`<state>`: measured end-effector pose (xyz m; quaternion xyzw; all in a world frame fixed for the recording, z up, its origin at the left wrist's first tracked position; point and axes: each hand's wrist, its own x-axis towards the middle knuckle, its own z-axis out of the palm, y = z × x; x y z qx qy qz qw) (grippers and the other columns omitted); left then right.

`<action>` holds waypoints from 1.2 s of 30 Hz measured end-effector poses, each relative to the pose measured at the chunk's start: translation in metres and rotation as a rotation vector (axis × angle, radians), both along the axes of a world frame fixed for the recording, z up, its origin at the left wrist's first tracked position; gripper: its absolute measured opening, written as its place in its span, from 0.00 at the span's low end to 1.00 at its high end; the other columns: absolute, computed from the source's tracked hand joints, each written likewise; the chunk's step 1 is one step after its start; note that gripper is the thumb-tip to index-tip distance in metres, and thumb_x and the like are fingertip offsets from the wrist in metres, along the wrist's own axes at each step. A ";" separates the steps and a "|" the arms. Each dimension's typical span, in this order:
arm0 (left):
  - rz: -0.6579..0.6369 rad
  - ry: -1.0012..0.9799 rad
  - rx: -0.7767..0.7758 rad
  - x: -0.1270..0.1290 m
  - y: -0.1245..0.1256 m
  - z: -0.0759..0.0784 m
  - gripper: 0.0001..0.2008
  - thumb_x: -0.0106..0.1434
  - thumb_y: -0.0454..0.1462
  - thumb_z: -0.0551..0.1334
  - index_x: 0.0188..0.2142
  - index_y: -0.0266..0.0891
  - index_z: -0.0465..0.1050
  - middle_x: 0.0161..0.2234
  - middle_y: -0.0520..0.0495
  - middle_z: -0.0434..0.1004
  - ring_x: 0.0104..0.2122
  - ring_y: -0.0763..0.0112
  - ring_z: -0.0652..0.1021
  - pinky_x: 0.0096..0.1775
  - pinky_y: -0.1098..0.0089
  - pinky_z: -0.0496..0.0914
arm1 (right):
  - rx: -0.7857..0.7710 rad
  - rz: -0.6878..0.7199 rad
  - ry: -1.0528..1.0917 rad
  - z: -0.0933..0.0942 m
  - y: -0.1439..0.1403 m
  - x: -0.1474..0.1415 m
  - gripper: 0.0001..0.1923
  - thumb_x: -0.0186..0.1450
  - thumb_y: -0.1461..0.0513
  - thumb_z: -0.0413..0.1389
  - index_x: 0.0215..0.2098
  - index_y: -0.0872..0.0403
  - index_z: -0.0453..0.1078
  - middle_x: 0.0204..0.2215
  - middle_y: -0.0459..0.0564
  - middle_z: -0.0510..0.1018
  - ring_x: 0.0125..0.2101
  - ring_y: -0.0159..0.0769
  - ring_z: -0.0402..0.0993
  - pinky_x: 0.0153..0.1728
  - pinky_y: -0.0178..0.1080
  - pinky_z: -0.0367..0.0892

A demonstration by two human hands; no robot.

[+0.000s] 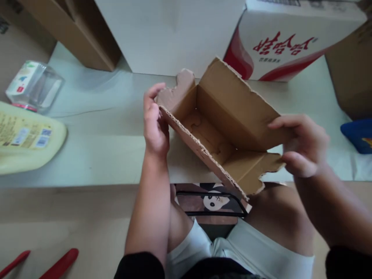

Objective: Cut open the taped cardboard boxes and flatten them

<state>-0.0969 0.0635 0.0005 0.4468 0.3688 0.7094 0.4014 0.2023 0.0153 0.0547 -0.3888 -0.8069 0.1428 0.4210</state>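
White shorts (232, 248) and bare knees fill the bottom edge, above a panda-printed stool (213, 201). Just beyond, a small open brown corrugated cardboard box (221, 128) sits tilted at the near edge of the pale tabletop (101, 131). Left hand (155, 120) pinches the box's left end flap, fingers curled closed on it. Right hand (300, 145) grips the right side flap, thumb and fingers closed around the cardboard. Behind stands a white carton with red lettering (290, 35); a yellow plastic bottle (26, 139) lies far left.
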 end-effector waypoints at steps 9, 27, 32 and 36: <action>0.031 0.128 0.188 0.039 0.006 -0.002 0.20 0.69 0.43 0.53 0.32 0.35 0.80 0.37 0.40 0.82 0.46 0.59 0.80 0.55 0.57 0.70 | -0.126 0.090 0.436 -0.070 -0.012 -0.007 0.31 0.62 0.46 0.65 0.60 0.40 0.66 0.51 0.50 0.78 0.51 0.46 0.77 0.50 0.50 0.76; 0.086 0.102 0.042 0.048 0.013 -0.014 0.12 0.58 0.44 0.71 0.38 0.41 0.76 0.38 0.46 0.81 0.39 0.67 0.79 0.47 0.61 0.71 | -0.290 0.330 0.494 -0.085 -0.011 -0.002 0.23 0.67 0.43 0.55 0.56 0.39 0.72 0.63 0.49 0.68 0.63 0.50 0.67 0.64 0.59 0.64; 0.059 0.156 0.036 0.050 0.011 -0.011 0.05 0.62 0.40 0.66 0.38 0.46 0.77 0.41 0.48 0.82 0.45 0.64 0.78 0.56 0.57 0.70 | -0.331 0.234 0.513 -0.089 -0.015 -0.007 0.18 0.68 0.46 0.54 0.53 0.38 0.72 0.63 0.46 0.68 0.64 0.49 0.66 0.65 0.61 0.63; 0.010 0.293 0.059 0.039 0.013 -0.011 0.09 0.64 0.44 0.66 0.41 0.46 0.80 0.46 0.49 0.82 0.51 0.60 0.77 0.61 0.53 0.68 | -0.366 0.172 0.510 -0.094 -0.017 -0.010 0.20 0.66 0.42 0.53 0.49 0.41 0.72 0.63 0.47 0.69 0.63 0.51 0.66 0.64 0.63 0.64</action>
